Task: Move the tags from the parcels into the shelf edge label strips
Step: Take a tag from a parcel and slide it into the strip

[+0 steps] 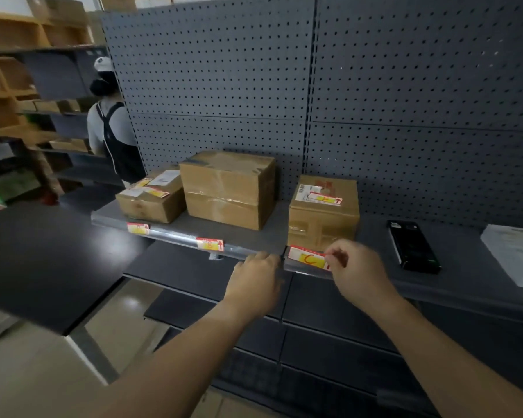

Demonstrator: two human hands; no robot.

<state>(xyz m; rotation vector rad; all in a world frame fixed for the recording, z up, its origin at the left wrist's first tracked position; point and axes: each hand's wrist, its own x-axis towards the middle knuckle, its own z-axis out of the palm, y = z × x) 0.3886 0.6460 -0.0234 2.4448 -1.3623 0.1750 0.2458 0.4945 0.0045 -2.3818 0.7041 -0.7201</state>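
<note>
Three cardboard parcels stand on the grey shelf (278, 233): a small left one (151, 200), a big middle one (228, 188) and a right one (323, 212). Tags lie on top of the left parcel (156, 192) and the right parcel (325, 199). The clear label strip (178, 236) along the shelf edge holds two tags (138, 228) (210, 244). My right hand (357, 270) pinches the right end of a red-and-yellow "C" tag (307, 258) at the strip below the right parcel. My left hand (258, 276) rests its fingers on the strip just left of that tag.
A black phone-like device (412, 245) and a white paper sheet (517, 254) lie on the shelf to the right. A dark table (43, 260) stands at the left. A person (112, 128) stands behind the pegboard's left end. Lower shelves sit beneath my arms.
</note>
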